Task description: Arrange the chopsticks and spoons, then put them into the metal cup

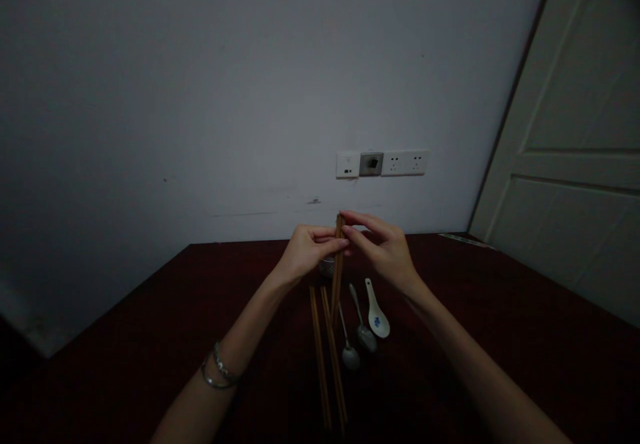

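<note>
Upright between both hands are chopsticks (337, 291), bunched together; I cannot tell exactly how many. My left hand (314, 247) pinches them a little below the top. At the upper end, my right hand (376, 241) closes its fingertips on the same chopsticks. Below them on the table lie a pair of chopsticks (321, 361) and, just to its right, another pair (334, 357). Further right are a thin metal spoon (351, 357), a second metal spoon (367, 337) and a white ceramic spoon (379, 323) with a blue mark. Behind the hands, a small patterned container (327, 267) is partly hidden.
The dark red table (240, 291) backs against a pale wall (250, 97). Sockets and a switch panel (383, 163) are set in the wall. A white panelled door (575, 184) stands at the right. A thin pale strip (467, 240) lies near the table's back right corner.
</note>
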Tool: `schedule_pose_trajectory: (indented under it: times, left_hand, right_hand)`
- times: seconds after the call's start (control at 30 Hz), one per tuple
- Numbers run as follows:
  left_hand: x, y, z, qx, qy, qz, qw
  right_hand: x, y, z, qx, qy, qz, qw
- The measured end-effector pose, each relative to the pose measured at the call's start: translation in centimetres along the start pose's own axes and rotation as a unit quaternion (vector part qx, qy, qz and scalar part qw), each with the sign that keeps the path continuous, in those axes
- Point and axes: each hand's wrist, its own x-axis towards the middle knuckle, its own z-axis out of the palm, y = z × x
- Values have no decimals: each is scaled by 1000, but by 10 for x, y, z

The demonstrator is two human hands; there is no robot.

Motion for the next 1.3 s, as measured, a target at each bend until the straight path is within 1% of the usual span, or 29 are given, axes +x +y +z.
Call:
schedule_pose_trajectory:
  times: [0.07, 0.1, 0.13, 0.17, 0.23, 0.3, 0.33, 0.4, 0.47, 0.57, 0.63, 0.73, 0.97, 1.3]
  left_hand:
    - [-2, 6, -2, -6, 24, -6, 1000]
    - [-2, 8, -4, -8, 37, -7, 999]
    - [-3, 10, -6, -12, 49, -6, 999]
    - [-2, 11, -9, -16, 61, -3, 998]
    - [-1, 10, -14, -27, 78, 2, 997]
    - [1, 7, -19, -41, 88, -3, 995]
    - [2, 5, -20, -47, 92, -8, 995]
    - [3, 2, -22, -52, 96, -12, 994]
    - [4, 0, -21, -49, 100, -9, 994]
    - [6, -3, -19, -56, 96, -9, 994]
    - [6, -4, -18, -64, 93, -15, 993]
    - [6, -7, -16, -71, 97, -21, 993]
    - [5, -7, -12, -82, 96, -10, 992]
    - [8, -9, -14, -38, 89, -9, 995]
  right_hand:
    - [2, 0, -2, 29, 26, 38, 999]
    - [3, 1, -4, 43, 29, 66, 996]
    - [4, 3, -5, 57, 15, 99, 993]
    - [5, 6, -6, 69, -16, 133, 989]
    - [5, 11, -7, 84, -113, 190, 972]
    - [2, 16, -6, 82, -197, 217, 952]
    - [1, 18, -4, 75, -222, 220, 947]
    - [-3, 20, 2, 54, -242, 216, 945]
    - [-6, 22, 8, 34, -232, 198, 952]
    - [-7, 26, 15, 24, -191, 154, 969]
    - [-8, 30, 19, 30, -166, 139, 976]
    - [-9, 33, 21, 36, -150, 147, 977]
    - [-10, 30, 19, 49, -149, 150, 976]
    - [-12, 32, 22, 43, -130, 140, 981]
